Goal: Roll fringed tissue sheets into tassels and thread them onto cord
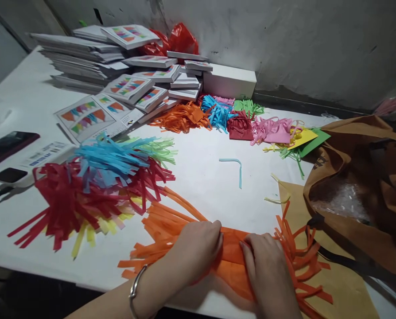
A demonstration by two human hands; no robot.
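Orange fringed tissue paper point(233, 257) lies across the front of the table, its cut strips spreading out to both sides. My left hand point(201, 248), with a silver bangle at the wrist, is closed on the upper edge of its plain middle band. Just to the right, my right hand point(264, 261) grips the same band with fingers curled over the edge and thumb against the near face. The fingertips of both hands are partly hidden. Left of the orange paper rests a pile of fringed tissue: red point(68, 195), blue point(113, 159), with yellow strips point(91, 232) underneath.
Stacked white printed boxes point(128, 88) fill the back left. Folded tassels point(218, 113) in several colours line the rear. A brown bag point(360, 186) stands at right on tan paper point(347, 283). A phone point(8, 146) lies far left. One blue strip point(233, 161) lies mid-table.
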